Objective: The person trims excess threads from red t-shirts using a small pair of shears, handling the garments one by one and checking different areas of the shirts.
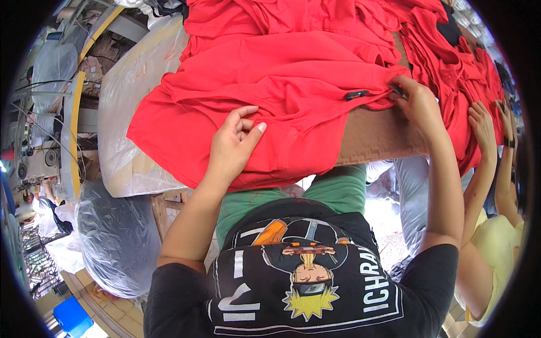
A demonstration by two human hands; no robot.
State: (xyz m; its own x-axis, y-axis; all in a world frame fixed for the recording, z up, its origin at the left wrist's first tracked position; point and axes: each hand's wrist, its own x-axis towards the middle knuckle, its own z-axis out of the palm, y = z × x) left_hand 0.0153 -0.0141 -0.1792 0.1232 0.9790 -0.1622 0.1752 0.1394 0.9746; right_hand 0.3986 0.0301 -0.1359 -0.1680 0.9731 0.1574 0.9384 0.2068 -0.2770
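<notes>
A red garment [270,84] lies spread across the table in front of me, its near edge hanging toward my lap. My left hand [234,143] rests on the cloth, fingers loosely bent and thumb apart, with nothing visible in them. At the garment's right end, my right hand [416,100] is closed around a small dark tool [399,92], mostly hidden by the fingers; its exact kind does not show. Red cloth touches those fingertips. A small black piece [356,95] sits on the garment just left of my right hand.
Brown covering [383,132] shows on the tabletop, with clear plastic [132,112] on its left part. More red garments [445,67] are heaped at the back and right. A co-worker's hand [482,124] touches the right heap. A plastic-wrapped bundle [115,242] stands lower left.
</notes>
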